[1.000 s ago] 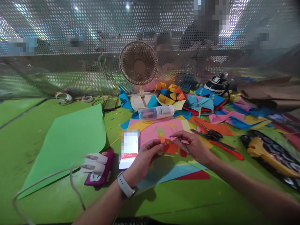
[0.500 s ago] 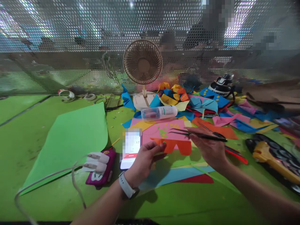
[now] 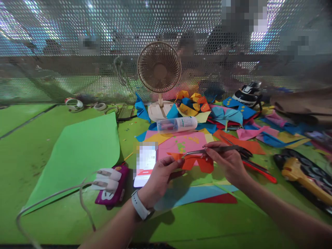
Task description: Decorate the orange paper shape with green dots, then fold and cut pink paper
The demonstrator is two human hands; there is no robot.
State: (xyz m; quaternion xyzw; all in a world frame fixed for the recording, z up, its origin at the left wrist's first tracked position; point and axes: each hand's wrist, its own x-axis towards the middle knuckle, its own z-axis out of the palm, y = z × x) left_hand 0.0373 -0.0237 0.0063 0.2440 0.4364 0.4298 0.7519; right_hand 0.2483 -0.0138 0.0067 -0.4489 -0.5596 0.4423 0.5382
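Between thumb and fingers, my left hand pinches an orange cut paper piece by its left end. My right hand is closed around dark tweezers. Their tips lie at my left thumb and fingertips, by the paper's edge; whether they grip a tiny scrap there I cannot tell. Behind the orange piece, a pink sheet carries small green and yellow bits. A lit phone is beside my left hand. Red-handled scissors lie past my right hand.
A clear bottle lies before the fan. Coloured folded papers pile up at the back right. On the left are a green sheet and a purple power bank with white plugs. A yellow-and-black tape dispenser sits far right.
The tweezers' tips have come together and moved down and left to my left fingertips. My right hand has shifted with them; my left hand still holds the orange paper.
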